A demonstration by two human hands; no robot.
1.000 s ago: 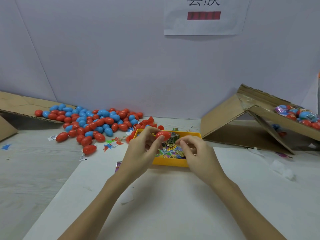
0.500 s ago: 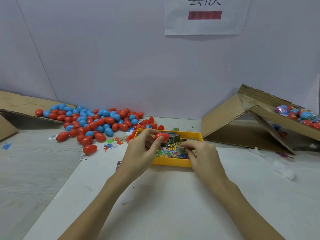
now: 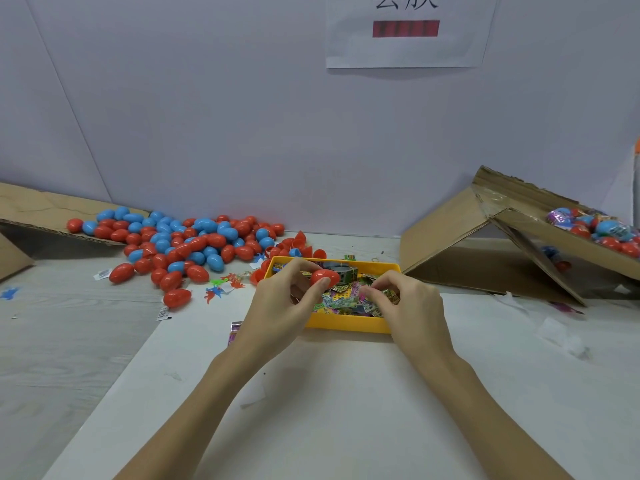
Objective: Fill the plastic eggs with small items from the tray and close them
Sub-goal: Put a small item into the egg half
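Left grip (image 3: 284, 299) pinching red egg (image 3: 323, 277); right grip (image 3: 405, 303) curled, contents hidden, over tray (image 3: 346, 323).

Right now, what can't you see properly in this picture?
Head view only:
- The red egg: the left hand grips it, and its fingers hide whether it is open or filled.
- What the right hand pinches in the yellow tray: too small, fingers cover it.
- The paper sign: the top edge cuts off its writing.
- The wrapped eggs on the cardboard box: the right edge cuts them off.

eggs (image 3: 180, 244) left of tray (image 3: 346, 323), box (image 3: 502, 251) right
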